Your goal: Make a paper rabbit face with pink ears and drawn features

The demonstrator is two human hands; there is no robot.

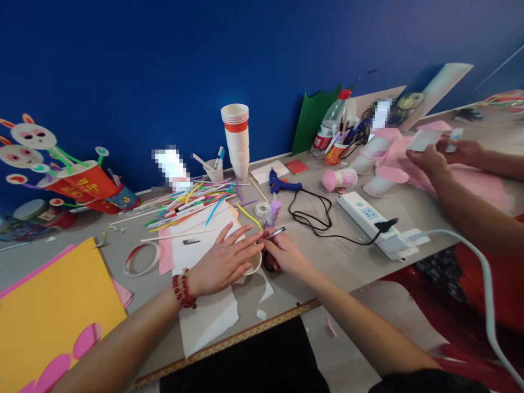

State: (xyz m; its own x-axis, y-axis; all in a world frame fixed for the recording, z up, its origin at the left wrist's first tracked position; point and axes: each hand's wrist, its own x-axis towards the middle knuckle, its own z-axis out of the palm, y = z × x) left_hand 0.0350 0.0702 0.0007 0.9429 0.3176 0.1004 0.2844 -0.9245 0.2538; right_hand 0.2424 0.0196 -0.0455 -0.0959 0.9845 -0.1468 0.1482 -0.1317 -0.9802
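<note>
My left hand (229,256), with a red beaded bracelet (184,289) at its wrist, lies with fingers spread across a round paper cup (257,266), hiding most of it. Just right of the cup, my right hand (289,254) is closed on a slim pen (277,233) that points up and right. A dark object (268,262) shows under that hand; its kind is unclear. White paper (204,322) lies under my left hand, with a black pen cap (191,241) on it. A purple glue stick (274,212) and a tape roll (262,209) stand just beyond.
Behind are coloured sticks (192,204), stacked paper cups (237,142) and a blue glue gun (282,181). Its cord runs to a power strip (368,218). Yellow card (61,311) lies left. At right, another person's hands (434,155) hold a white and pink paper piece.
</note>
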